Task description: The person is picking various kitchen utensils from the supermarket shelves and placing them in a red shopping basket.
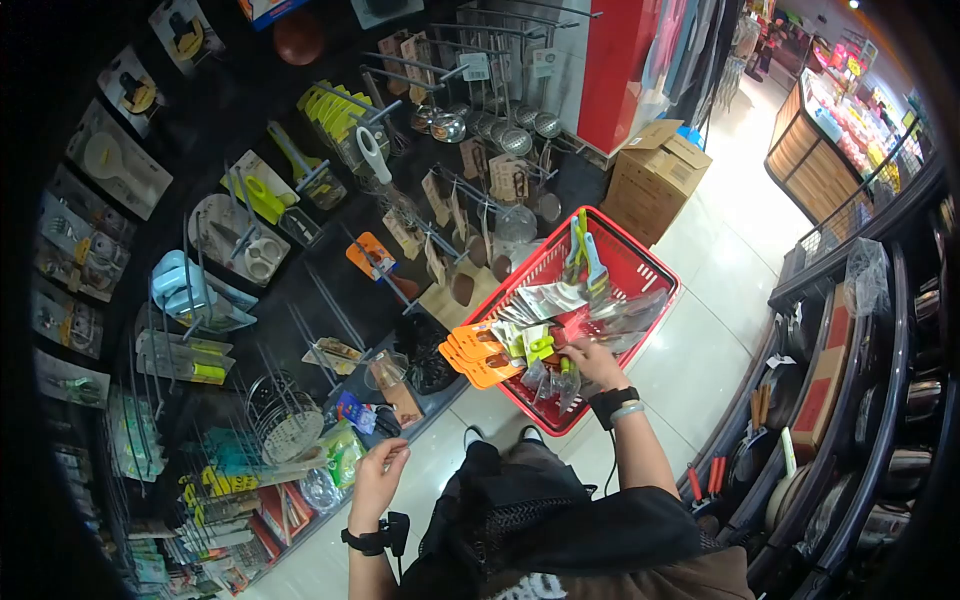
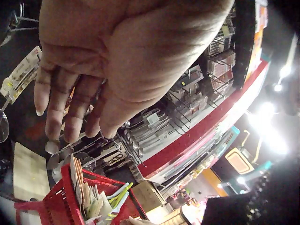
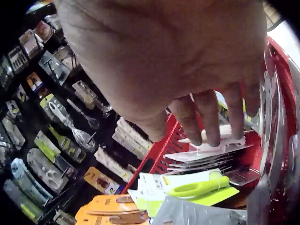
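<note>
My right hand [image 1: 597,367] reaches into a red shopping basket [image 1: 663,275], palm down with fingers extended. In the right wrist view its fingertips are right at a pale item on a stack of carded packs [image 3: 201,157]. Nearby lies a card with a lime-green handled tool [image 3: 199,186]. Orange cards [image 1: 480,355] stick out over the basket's near left side, and green and blue handles [image 1: 590,262] stand at its far end. My left hand [image 1: 378,478] hangs left of the basket with loosely bent fingers and nothing in it, beside the lower display.
A dark display wall on the left carries hooks with carded utensils, ladles [image 1: 515,138] and light-blue packs [image 1: 180,285]. Beyond the basket stands a cardboard box [image 1: 655,180]. Shelves of pans [image 1: 790,495] line the right side, with white floor tiles [image 1: 690,350] between.
</note>
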Tool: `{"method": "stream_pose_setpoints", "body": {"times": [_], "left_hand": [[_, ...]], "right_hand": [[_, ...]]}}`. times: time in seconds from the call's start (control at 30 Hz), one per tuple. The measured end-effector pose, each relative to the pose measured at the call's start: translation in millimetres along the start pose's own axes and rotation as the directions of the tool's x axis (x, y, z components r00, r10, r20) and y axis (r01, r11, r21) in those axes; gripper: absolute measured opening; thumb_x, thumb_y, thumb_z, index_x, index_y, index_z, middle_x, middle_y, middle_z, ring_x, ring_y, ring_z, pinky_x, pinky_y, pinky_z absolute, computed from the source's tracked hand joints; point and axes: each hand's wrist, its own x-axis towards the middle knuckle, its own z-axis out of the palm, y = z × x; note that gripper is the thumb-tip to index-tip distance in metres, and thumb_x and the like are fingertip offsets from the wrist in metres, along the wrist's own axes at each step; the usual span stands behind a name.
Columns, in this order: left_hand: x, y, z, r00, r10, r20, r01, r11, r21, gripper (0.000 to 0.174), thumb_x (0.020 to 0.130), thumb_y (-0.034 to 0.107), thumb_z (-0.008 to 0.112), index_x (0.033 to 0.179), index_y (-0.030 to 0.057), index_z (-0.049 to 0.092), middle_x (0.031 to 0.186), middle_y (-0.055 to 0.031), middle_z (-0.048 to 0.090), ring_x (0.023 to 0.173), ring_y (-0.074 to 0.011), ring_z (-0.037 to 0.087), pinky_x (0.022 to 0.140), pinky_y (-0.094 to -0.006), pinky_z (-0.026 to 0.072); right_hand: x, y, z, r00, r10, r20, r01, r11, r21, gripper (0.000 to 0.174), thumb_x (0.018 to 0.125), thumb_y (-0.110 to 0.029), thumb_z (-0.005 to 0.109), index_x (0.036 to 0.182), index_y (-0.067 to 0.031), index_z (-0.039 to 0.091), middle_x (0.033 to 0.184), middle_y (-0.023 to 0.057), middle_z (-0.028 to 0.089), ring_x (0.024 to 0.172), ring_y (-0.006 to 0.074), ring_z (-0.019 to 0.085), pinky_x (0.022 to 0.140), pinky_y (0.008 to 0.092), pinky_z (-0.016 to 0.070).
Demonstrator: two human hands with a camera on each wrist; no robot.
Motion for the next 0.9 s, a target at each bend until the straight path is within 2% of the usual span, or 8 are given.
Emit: {"method": "stream_pose_setpoints", "body": {"times": [0.03,0.17,0.27,0.33,0.43,0.57,0.7,0.9], "left_hand": [[-1.0,0.0,4.0,1.0,0.0,0.002,0.0,1.0,0.0,0.018,0.084,0.01,0.062,0.099,-0.0011,0.063,0.089,-0.0134,0.067,0.081,-0.0213,0.065,0.074,-0.0297,0.0501],[-7.1,5.8,17.9,1.0,0.017,0.017,-0.017,1.0,0.003,0.018,0.084,0.011,0.062,0.099,-0.0008,0.063,0.088,-0.0133,0.067,0.081,-0.0215,0.065,0.073,-0.0298,0.05],[-14.4,12.1,26.0,1.0,0.02,0.008,-0.02,1.0,0.013,0.018,0.084,0.011,0.062,0.099,-0.0003,0.063,0.088,-0.0131,0.067,0.08,-0.0215,0.065,0.072,-0.03,0.0499],[-20.7,13.6,31.9,1.0,0.011,0.003,-0.011,1.0,0.016,0.018,0.084,0.011,0.062,0.099,-0.0001,0.063,0.087,-0.013,0.067,0.08,-0.0214,0.065,0.072,-0.03,0.0498],[-29.3,15.4,42.7,1.0,-0.027,0.001,0.027,0.999,-0.033,0.018,0.084,0.011,0.063,0.099,0.0003,0.063,0.087,-0.0131,0.067,0.079,-0.0217,0.065,0.072,-0.0303,0.0497],[-36.1,16.4,44.8,1.0,0.014,0.02,-0.014,1.0,0.003,0.019,0.084,0.012,0.063,0.099,0.0001,0.063,0.089,-0.0138,0.067,0.08,-0.0229,0.065,0.072,-0.031,0.0498],[-35.7,15.0,42.6,0.995,0.094,0.022,-0.094,0.996,0.004,0.02,0.084,0.012,0.063,0.099,-0.0001,0.063,0.09,-0.0147,0.067,0.081,-0.025,0.066,0.072,-0.0314,0.0501],[-54.2,22.6,32.3,0.987,0.163,0.001,-0.163,0.986,-0.03,0.021,0.084,0.013,0.063,0.1,-0.0007,0.061,0.09,-0.0155,0.066,0.085,-0.0258,0.066,0.075,-0.0328,0.0503]], "right_hand": [[0.2,6.0,6.0,0.988,-0.143,0.049,0.14,0.988,0.063,0.036,0.089,-0.034,0.053,0.104,-0.0031,0.063,0.099,0.0188,0.065,0.095,0.0344,0.061,0.082,0.0392,0.0471],[3.1,-5.1,42.3,0.975,-0.134,0.179,0.143,0.989,-0.038,0.055,0.092,-0.047,0.042,0.125,-0.0038,0.05,0.123,0.0191,0.054,0.117,0.0339,0.048,0.098,0.0401,0.038],[-8.1,-16.0,60.4,0.918,-0.059,0.392,-0.037,0.971,0.234,0.065,0.094,-0.054,0.029,0.135,-0.0048,0.039,0.135,0.0196,0.044,0.128,0.032,0.037,0.109,0.0405,0.0252],[-20.6,-36.7,54.9,0.867,-0.053,0.495,0.051,0.999,0.019,0.066,0.094,-0.055,0.025,0.139,-0.0071,0.033,0.141,0.0179,0.037,0.133,0.0312,0.031,0.111,0.044,0.0185],[-48.5,-32.0,61.8,0.913,0.002,0.408,0.061,0.988,-0.141,0.061,0.095,-0.051,0.031,0.138,-0.009,0.035,0.139,0.0181,0.039,0.13,0.0339,0.034,0.108,0.0474,0.0234],[-59.0,-18.7,40.4,0.993,-0.115,0.001,0.115,0.991,-0.062,0.048,0.09,-0.04,0.049,0.124,-0.0069,0.05,0.129,0.0185,0.049,0.121,0.0386,0.042,0.098,0.049,0.035],[-57.0,21.0,19.2,0.849,-0.194,-0.492,0.019,0.941,-0.337,0.042,0.084,-0.023,0.057,0.11,0.0102,0.053,0.126,0.0288,0.046,0.118,0.0421,0.043,0.102,0.0466,0.0334],[-73.0,9.7,-2.5,0.933,-0.102,-0.345,0.041,0.983,-0.178,0.043,0.077,-0.02,0.066,0.108,0.0087,0.055,0.11,0.026,0.055,0.105,0.0406,0.05,0.093,0.0429,0.0408]]}}
